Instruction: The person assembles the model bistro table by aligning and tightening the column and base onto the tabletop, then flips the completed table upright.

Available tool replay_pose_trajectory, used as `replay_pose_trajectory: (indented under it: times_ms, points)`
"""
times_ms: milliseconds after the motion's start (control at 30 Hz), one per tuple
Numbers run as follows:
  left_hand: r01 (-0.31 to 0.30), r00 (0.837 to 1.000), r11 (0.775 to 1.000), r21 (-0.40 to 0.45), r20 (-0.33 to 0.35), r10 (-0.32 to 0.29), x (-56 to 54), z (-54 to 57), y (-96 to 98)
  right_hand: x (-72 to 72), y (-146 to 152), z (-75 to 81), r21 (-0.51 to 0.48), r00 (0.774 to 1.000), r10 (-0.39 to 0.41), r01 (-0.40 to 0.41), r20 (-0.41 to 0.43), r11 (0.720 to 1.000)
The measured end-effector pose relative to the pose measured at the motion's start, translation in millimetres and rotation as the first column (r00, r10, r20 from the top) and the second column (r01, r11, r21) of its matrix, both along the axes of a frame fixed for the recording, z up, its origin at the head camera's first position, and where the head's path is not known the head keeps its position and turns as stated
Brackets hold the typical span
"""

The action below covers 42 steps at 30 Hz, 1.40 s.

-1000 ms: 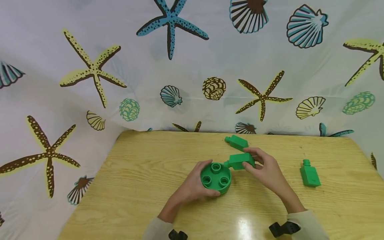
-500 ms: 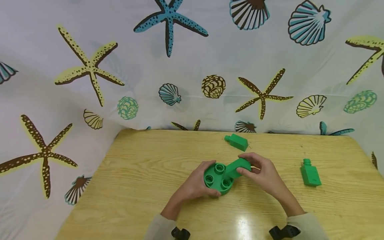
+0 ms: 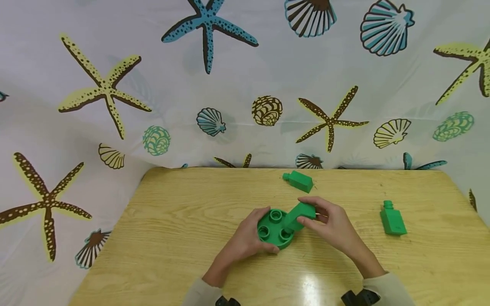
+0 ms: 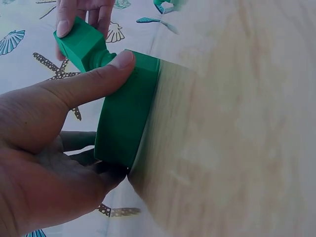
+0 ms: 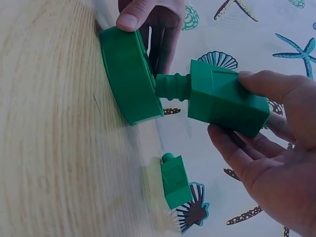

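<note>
My left hand (image 3: 245, 240) grips a green round disc (image 3: 272, 233) by its rim, thumb on the near side. Three raised ring-shaped sockets stand on the disc's upper face. With thumb and fingertips, my right hand (image 3: 334, 225) holds a green squared leg (image 3: 300, 216) by its thick end. In the right wrist view the leg's ridged, screw-like neck (image 5: 173, 87) points at the disc's face, its tip right at the disc. The leg leans to the right over the right-hand socket and partly covers it in the head view.
A second green leg (image 3: 300, 182) lies on the wooden table (image 3: 183, 221) behind my hands. Farther right lies a third green leg (image 3: 393, 221), neck pointing away. A white cloth (image 3: 237, 144) printed with shells and starfish hangs behind the table and at its sides.
My right hand has tipped the leg from lying nearly flat beside the disc to a steep lean, its neck down at the right-hand socket. The left hand keeps its grip.
</note>
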<state>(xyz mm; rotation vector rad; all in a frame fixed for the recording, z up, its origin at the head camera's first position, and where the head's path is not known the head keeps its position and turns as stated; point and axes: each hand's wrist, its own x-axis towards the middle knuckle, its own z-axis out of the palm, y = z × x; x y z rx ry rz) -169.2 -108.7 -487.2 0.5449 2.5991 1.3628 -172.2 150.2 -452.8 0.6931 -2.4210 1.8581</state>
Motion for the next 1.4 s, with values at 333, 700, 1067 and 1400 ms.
replay_pose_trajectory:
  times_ms: [333,700,1067,1400]
  points:
    - [-0.013,1.000,1.000,-0.011,-0.004,0.013,-0.4,3.3,0.3,0.6,-7,-7.1,0.026,0.997,0.040,-0.038,-0.064,0.999]
    - [0.020,1.000,1.000,0.011,0.008,-0.020,0.8,2.3,-3.6,1.9,-13,-5.7,0.061,0.989,0.071,-0.064,-0.127,0.996]
    - [0.030,0.999,0.999,0.014,0.024,-0.030,0.7,-1.0,-2.8,4.9,-9,-2.0,0.134,0.980,0.172,-0.158,-0.101,0.978]
    - [0.080,0.997,0.997,0.017,0.014,-0.081,-1.4,-1.2,-9.7,1.5,1,4.5,0.155,0.968,0.251,-0.245,-0.019,0.957]
